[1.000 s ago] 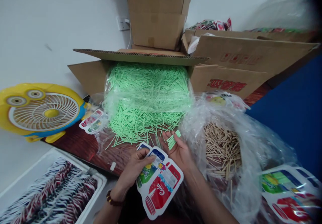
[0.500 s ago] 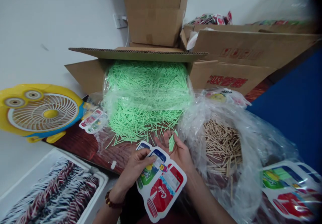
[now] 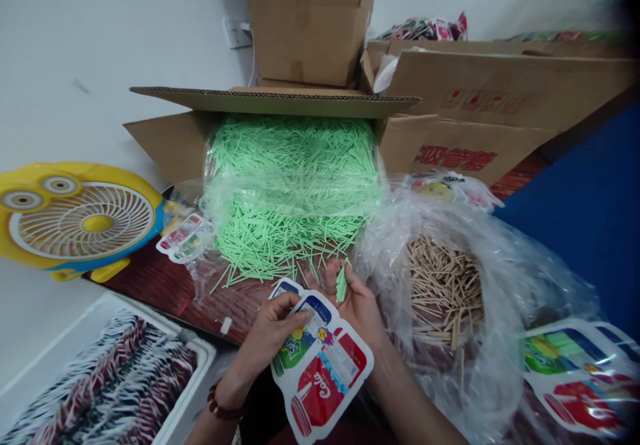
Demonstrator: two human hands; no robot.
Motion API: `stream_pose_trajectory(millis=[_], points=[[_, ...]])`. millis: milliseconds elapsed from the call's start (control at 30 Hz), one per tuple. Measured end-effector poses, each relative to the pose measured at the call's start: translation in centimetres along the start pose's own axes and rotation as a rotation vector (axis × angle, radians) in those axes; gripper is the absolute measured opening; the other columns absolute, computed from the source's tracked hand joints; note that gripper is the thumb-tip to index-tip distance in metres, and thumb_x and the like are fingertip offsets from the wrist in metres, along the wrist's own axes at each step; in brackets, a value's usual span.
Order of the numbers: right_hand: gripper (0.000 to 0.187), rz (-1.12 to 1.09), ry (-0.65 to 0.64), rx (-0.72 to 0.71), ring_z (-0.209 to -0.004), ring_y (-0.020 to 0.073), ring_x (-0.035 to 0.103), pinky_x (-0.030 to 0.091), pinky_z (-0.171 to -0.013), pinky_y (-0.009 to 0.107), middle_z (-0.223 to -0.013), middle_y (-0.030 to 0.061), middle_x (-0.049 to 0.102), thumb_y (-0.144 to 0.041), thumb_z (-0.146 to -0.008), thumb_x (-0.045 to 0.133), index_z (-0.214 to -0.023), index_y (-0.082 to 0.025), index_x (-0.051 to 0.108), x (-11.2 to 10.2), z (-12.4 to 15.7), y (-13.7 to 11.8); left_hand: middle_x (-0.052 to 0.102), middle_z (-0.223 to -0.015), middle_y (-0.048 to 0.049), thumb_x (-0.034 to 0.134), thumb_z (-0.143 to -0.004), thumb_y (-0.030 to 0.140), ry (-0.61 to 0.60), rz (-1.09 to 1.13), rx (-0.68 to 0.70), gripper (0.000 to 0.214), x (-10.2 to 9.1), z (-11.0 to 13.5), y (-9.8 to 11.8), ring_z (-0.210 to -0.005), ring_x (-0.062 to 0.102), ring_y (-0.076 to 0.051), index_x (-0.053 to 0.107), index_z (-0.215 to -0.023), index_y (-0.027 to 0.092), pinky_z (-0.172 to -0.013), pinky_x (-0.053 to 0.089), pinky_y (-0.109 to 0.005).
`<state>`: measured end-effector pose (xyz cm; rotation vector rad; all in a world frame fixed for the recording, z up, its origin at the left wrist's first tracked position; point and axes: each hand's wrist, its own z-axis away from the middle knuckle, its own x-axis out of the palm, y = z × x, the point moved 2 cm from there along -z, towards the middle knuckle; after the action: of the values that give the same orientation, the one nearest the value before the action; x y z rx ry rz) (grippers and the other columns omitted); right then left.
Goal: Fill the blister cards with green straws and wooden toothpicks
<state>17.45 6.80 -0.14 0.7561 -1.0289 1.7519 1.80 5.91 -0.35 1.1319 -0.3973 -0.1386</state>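
Note:
My left hand (image 3: 273,328) pinches the upper edge of a bottle-shaped printed pouch (image 3: 320,371) with green and red cola bottle pictures. Another pouch edge shows behind it. In the fingers of my right hand (image 3: 357,301) lies a small bunch of light green sticks (image 3: 341,285), held by the thumb. The palm is turned up, partly behind the pouch. Just beyond both hands, a big heap of green sticks (image 3: 290,231) spills from a plastic-lined cardboard box (image 3: 300,103) onto the dark wooden table (image 3: 245,305).
Right of my hands, a clear plastic bag (image 3: 500,351) holds brown sticks (image 3: 445,285). More printed pouches (image 3: 575,378) lie at the lower right. A white foam box (image 3: 200,358) full of packed pouches stands lower left, below a yellow fan (image 3: 85,221). Cardboard boxes (image 3: 305,31) stand behind.
The view has shifted slightly. Both hands keep nearly the same place, with the pouch in the left and the green sticks in the right.

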Motion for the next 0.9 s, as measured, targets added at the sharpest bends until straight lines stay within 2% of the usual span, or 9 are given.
stream_pose_trajectory(millis=[133, 267, 467, 700, 900], points=[[0.008, -0.071, 0.016, 0.022, -0.079, 0.0167, 0.07, 0.049, -0.096, 0.044, -0.085, -0.0037, 0.074, -0.024, -0.086, 0.057, -0.082, -0.025, 0.065, 0.1, 0.1, 0.1, 0.07, -0.064, 0.0011, 0.076, -0.071, 0.032, -0.004, -0.035, -0.037, 0.02, 0.0, 0.0, 0.3, -0.052, 0.059, -0.011, 0.064, -0.07, 0.016, -0.052, 0.046, -0.019], [0.01, -0.13, 0.002, 0.045, -0.082, 0.014, 0.07, 0.049, -0.097, 0.041, -0.085, -0.007, 0.074, -0.025, -0.088, 0.057, -0.083, -0.026, 0.065, 0.2, 0.1, 0.3, 0.068, -0.062, 0.0006, 0.076, -0.069, 0.035, -0.005, -0.115, -0.066, 0.023, 0.0, -0.2, 0.5, -0.05, 0.058, -0.012, 0.065, -0.068, 0.015, -0.05, 0.044, -0.02], [0.008, -0.227, -0.027, 0.007, -0.089, 0.0144, 0.069, 0.05, -0.095, 0.039, -0.092, -0.0025, 0.074, -0.019, -0.087, 0.058, -0.084, -0.022, 0.064, 0.5, 0.3, 0.4, 0.064, -0.057, 0.0019, 0.075, -0.069, 0.036, -0.003, -0.15, -0.066, 0.025, 0.0, -0.3, 0.5, -0.048, 0.054, -0.01, 0.064, -0.064, 0.014, -0.048, 0.041, -0.018], [0.005, -0.152, 0.011, -0.04, -0.089, 0.0168, 0.07, 0.053, -0.09, 0.039, -0.091, -0.001, 0.074, -0.019, -0.083, 0.062, -0.085, -0.023, 0.064, 0.4, 0.7, 0.8, 0.063, -0.057, 0.0026, 0.074, -0.071, 0.034, -0.026, -0.146, -0.061, 0.025, -0.1, 0.1, 0.1, -0.048, 0.051, -0.008, 0.063, -0.064, 0.014, -0.048, 0.039, -0.017], [0.014, -0.055, 0.006, -0.106, -0.087, 0.0179, 0.07, 0.054, -0.086, 0.038, -0.09, -0.0015, 0.073, -0.02, -0.075, 0.07, -0.086, -0.024, 0.062, 0.5, 1.0, 1.0, 0.061, -0.057, 0.0032, 0.074, -0.072, 0.037, -0.05, -0.146, -0.078, 0.028, -0.2, 0.4, -0.4, -0.048, 0.049, -0.007, 0.06, -0.064, 0.014, -0.047, 0.037, -0.017]])
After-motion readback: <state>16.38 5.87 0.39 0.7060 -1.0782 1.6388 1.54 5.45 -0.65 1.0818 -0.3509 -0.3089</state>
